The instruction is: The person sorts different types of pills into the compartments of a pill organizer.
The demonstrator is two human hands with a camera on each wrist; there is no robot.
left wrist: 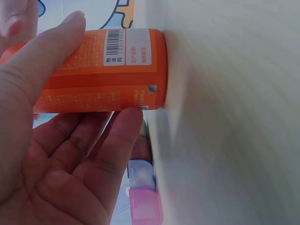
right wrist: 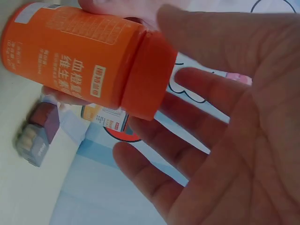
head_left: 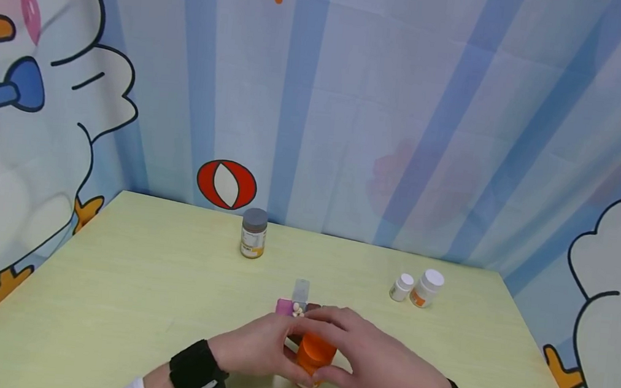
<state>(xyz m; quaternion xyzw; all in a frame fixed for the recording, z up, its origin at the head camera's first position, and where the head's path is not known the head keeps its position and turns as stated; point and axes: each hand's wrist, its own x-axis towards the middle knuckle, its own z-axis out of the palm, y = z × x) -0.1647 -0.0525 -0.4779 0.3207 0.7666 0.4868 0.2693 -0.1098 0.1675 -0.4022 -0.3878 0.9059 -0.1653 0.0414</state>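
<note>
An orange bottle (head_left: 316, 351) with white print stands on the table near its front. My left hand (head_left: 253, 344) grips its body, thumb on one side and fingers on the other, as the left wrist view shows. My right hand (head_left: 379, 363) holds the bottle's orange cap (right wrist: 149, 75) loosely between thumb and curved fingers; the cap is on the bottle. Just beyond the hands lies a small pill organizer (head_left: 284, 306) with pink, greyish and dark red compartments. One clear lid (head_left: 301, 290) stands raised, with pale pills (head_left: 298, 310) below it. My hands hide part of the organizer.
A brown bottle with a grey cap (head_left: 254, 233) stands at the back of the pale yellow table (head_left: 171, 268). Two white bottles, one small (head_left: 401, 287) and one larger (head_left: 427, 288), stand at the back right. A printed curtain (head_left: 345, 111) hangs behind.
</note>
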